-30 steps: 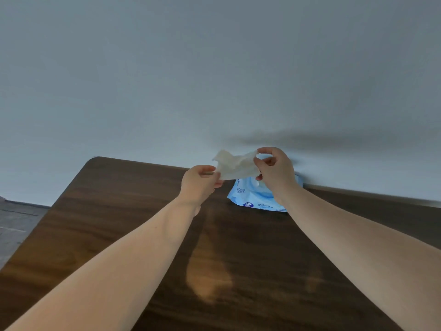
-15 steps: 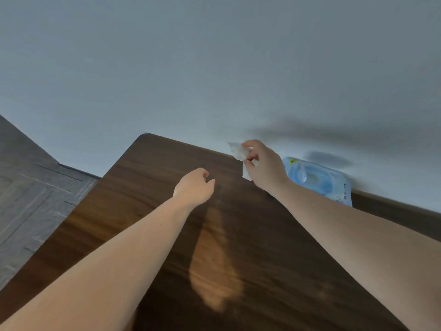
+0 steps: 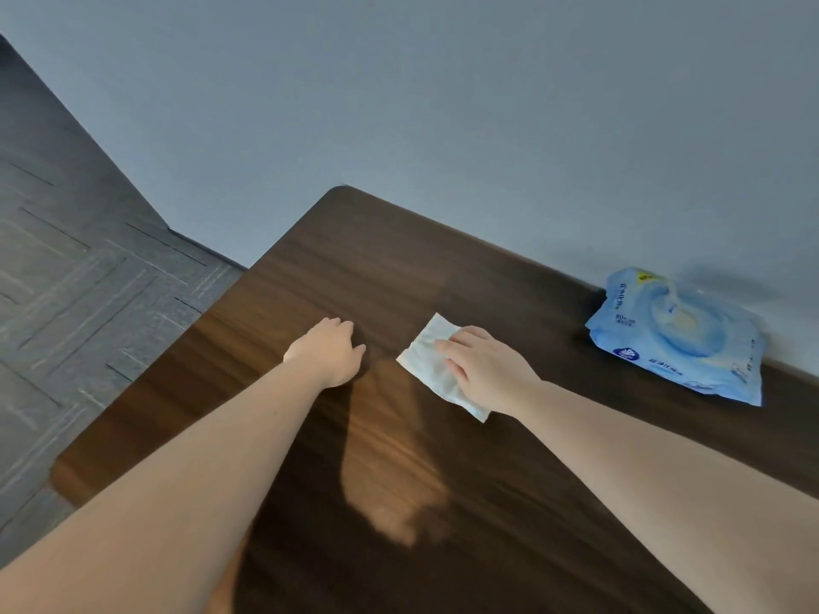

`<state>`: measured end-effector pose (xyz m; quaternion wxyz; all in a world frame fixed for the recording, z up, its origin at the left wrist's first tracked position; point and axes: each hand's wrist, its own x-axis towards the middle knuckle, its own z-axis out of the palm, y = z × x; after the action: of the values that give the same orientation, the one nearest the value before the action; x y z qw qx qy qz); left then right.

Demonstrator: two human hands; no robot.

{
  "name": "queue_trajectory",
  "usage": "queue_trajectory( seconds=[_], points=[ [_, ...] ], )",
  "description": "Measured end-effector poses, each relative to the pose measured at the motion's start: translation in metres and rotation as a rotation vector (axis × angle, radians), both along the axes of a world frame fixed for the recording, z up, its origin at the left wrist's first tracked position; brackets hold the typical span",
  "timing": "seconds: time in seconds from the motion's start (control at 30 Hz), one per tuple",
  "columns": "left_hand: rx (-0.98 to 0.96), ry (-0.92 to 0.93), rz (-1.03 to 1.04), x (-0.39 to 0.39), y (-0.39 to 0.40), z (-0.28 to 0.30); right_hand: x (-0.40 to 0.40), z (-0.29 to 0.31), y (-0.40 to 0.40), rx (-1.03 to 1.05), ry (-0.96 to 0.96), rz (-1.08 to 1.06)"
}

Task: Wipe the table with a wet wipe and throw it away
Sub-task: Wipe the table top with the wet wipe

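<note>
Two hands over the dark wooden desk (image 3: 443,502): right hand (image 3: 485,370) pressed flat, fingers spread, on the wet wipe (image 3: 432,363) at frame centre; left hand (image 3: 328,352) loosely curled, empty, just beside. Blue wipes pack (image 3: 678,336) sits right, against the wall.

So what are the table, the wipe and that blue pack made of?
Table: dark wood or wood-look veneer, going by the grain; smooth, slightly glossy. Wipe: thin, soft white nonwoven cloth, creased. Pack: soft, shiny printed plastic film, wrinkled.
</note>
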<state>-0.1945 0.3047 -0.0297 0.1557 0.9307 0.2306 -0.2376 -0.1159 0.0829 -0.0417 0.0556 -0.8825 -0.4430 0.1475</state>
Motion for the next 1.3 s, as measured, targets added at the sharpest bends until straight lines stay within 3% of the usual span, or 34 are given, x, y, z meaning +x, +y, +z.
queue_trajectory(
  seconds=[0.1,0.17,0.43,0.87,1.3],
  points=[
    [0.086,0.062,-0.090,-0.006,0.007,-0.010,0.003,-0.020,0.005,-0.223,-0.019,0.075],
    [0.114,0.084,-0.101,-0.010,0.011,-0.016,0.000,-0.031,0.010,-0.256,0.018,0.041],
    [0.210,-0.011,-0.008,-0.040,0.050,-0.041,0.001,-0.054,0.084,-0.129,0.016,-0.154],
    [0.191,-0.183,0.028,-0.050,0.058,-0.063,0.031,-0.065,0.242,-0.090,0.021,-0.104],
    [0.212,-0.204,0.027,-0.052,0.060,-0.068,0.038,-0.068,0.275,-0.055,-0.006,-0.081]
  ],
)
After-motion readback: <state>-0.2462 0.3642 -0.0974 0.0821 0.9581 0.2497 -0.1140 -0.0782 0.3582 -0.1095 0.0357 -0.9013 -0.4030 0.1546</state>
